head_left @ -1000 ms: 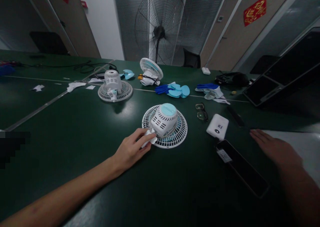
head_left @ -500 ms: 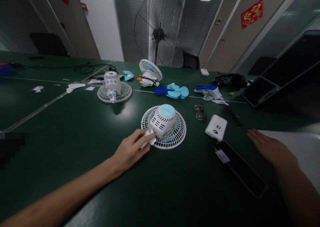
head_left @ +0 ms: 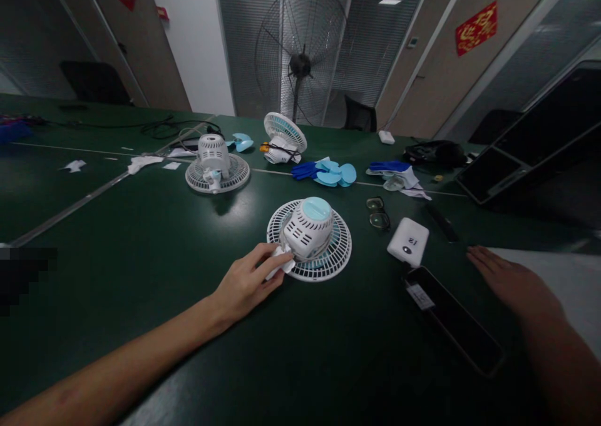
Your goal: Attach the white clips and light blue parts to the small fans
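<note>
L hand pinched white wad at fan

Fan sat motor-up on green tbl, approx. mid-view, grille beneath; wad was in L fingers at grille's near-L rim. R hand lay unclenched, fingers straight, btwn black slab & white sheet.

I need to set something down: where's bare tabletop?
The green tabletop is bare between the left hand and silver straight seam, and between the nearest white slatted fan and black rectangular slab. Crowded beyond that fan: blue glove, pale-blue plastic blades.
</note>
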Tool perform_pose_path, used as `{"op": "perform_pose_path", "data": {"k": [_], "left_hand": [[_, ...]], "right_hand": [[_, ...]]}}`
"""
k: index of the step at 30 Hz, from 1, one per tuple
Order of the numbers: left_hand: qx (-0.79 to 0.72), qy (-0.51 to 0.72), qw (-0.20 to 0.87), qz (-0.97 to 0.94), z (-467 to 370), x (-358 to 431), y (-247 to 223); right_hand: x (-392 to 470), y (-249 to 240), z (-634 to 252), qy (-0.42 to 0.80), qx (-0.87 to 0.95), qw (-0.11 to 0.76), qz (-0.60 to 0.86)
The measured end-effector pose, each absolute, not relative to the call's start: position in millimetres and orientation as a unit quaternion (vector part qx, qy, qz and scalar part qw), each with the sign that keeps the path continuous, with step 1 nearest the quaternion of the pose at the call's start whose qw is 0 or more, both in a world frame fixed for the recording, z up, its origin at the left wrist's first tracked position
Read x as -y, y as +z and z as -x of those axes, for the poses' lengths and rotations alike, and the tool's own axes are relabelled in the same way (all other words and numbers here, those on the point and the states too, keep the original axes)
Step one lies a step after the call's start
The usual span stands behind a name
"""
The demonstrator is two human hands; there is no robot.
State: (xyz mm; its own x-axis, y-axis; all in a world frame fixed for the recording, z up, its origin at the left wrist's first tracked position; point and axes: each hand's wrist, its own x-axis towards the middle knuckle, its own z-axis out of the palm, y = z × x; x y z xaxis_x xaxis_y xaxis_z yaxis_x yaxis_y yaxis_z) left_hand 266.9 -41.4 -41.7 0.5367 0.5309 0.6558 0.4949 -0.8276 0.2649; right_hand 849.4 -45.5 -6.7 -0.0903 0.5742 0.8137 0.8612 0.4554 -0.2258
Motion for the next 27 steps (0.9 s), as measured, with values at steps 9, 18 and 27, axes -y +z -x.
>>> {"op": "perform_pose_path", "data": {"k": [9, 18, 27], "left_hand": [[-0.307, 0.39, 0.004, -0.868, -269, 43, -42], [-0.305, 0.4, 0.018, -0.864, -270, 42, -42], [-0.304, 0.404, 0.019, -0.862, -270, 43, -40]], "right_hand": [[81, -7, -540, -0.162, 0.802, 0.422, 0.39], [60, -31, -493, -0.047, 0.854, 0.406, 0.322], [77, -28, -467, 0.249, 0.688, 0.512, 0.451]]}}
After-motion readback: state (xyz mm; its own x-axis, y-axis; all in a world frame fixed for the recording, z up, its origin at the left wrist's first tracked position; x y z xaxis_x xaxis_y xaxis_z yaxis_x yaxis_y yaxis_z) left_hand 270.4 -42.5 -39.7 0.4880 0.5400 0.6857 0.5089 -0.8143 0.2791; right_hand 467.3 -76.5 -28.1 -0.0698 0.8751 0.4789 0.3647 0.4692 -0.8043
